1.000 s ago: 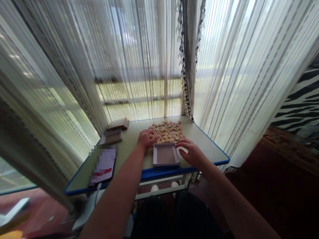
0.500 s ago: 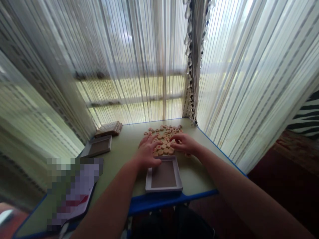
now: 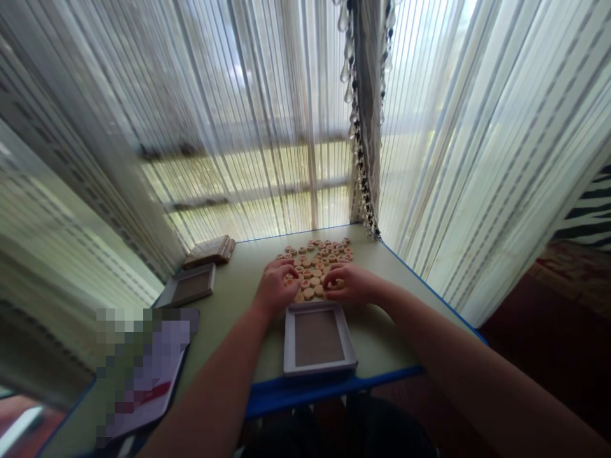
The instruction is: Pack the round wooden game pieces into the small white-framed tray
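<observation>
Several round wooden game discs (image 3: 319, 254) with red marks lie spread on the pale green table (image 3: 238, 299). My left hand (image 3: 274, 289) rests on the near left of the pile, fingers curled over some discs. My right hand (image 3: 347, 284) sits on the near right of the pile, fingers bent and pinching at a disc. Just in front of both hands lies a shallow grey tray (image 3: 317, 337) with nothing in it, near the blue table edge.
A second shallow tray (image 3: 189, 286) and a folded wooden board (image 3: 210, 250) lie at the far left. A blurred-out card or booklet (image 3: 143, 369) sits at the near left corner. Sheer curtains (image 3: 286, 127) and a beaded tassel (image 3: 363, 191) surround the table.
Both hands drew in over the near edge of the disc pile; my left hand's fingers went from spread to curled. The view shifted slightly.
</observation>
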Demonstrator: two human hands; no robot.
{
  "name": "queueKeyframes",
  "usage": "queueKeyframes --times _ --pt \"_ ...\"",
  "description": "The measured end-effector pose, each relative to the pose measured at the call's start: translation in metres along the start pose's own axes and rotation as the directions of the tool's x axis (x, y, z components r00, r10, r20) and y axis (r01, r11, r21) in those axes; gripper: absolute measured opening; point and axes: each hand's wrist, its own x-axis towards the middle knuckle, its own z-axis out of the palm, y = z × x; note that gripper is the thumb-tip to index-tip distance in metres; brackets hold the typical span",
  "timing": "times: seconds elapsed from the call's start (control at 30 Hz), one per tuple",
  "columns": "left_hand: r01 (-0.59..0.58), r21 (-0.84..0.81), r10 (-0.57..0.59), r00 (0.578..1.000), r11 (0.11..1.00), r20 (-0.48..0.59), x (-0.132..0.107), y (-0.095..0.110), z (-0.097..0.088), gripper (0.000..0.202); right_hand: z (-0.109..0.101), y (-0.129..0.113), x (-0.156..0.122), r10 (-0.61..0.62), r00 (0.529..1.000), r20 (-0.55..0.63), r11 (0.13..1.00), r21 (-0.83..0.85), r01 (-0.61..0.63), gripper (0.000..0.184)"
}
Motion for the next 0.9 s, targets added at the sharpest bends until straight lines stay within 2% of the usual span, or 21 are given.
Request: queueKeyframes --times 0.1,0.2,0.27,0.37,0.43,0.57,0.67,0.8,0.9 --pt "0.053 -0.076 -0.051 0.998 0.996 0.031 0.001 -0.006 0.002 0.011 0.006 0.0 0.002 0.019 1.0 -0.025 1.0 0.013 -0.019 0.014" --pt "0.058 -0.093 -0.05 0.995 0.994 0.089 0.001 -0.007 0.002 0.019 0.011 0.002 0.003 0.014 0.998 -0.06 1.0 0.006 -0.014 0.015" --pt "0.047 -0.041 -0.041 0.989 0.998 0.14 0.0 -0.005 0.001 0.025 0.012 0.003 0.004 -0.011 0.998 -0.056 1.0 0.022 0.013 0.015" --pt "0.047 0.088 -0.063 0.98 0.995 0.191 -0.002 -0.004 -0.001 0.031 0.011 0.0 0.004 -0.05 0.999 0.014 0.997 0.061 0.049 0.014" --pt "0.047 0.147 -0.078 0.975 0.988 0.207 -0.004 -0.005 -0.001 0.033 0.01 -0.002 0.003 -0.028 0.998 0.05 0.997 0.071 0.024 0.015" --pt "0.028 0.173 -0.07 0.969 0.984 0.238 -0.009 -0.005 -0.003 0.039 0.011 -0.002 0.002 0.045 0.998 0.043 0.996 0.071 -0.048 0.02" --pt "0.016 0.18 -0.066 0.96 0.984 0.273 -0.011 -0.005 -0.006 0.041 0.01 0.0 0.003 0.021 0.999 0.031 0.998 0.056 -0.023 0.019" --pt "0.019 0.183 -0.067 0.963 0.983 0.26 -0.011 -0.005 -0.008 0.035 0.008 0.002 0.005 -0.026 0.999 0.022 0.999 0.024 0.025 0.014" --pt "-0.026 0.153 -0.008 0.977 0.988 0.215 -0.008 -0.007 -0.006 0.028 0.009 0.002 0.005 -0.039 0.999 -0.007 0.999 0.01 0.039 0.013"
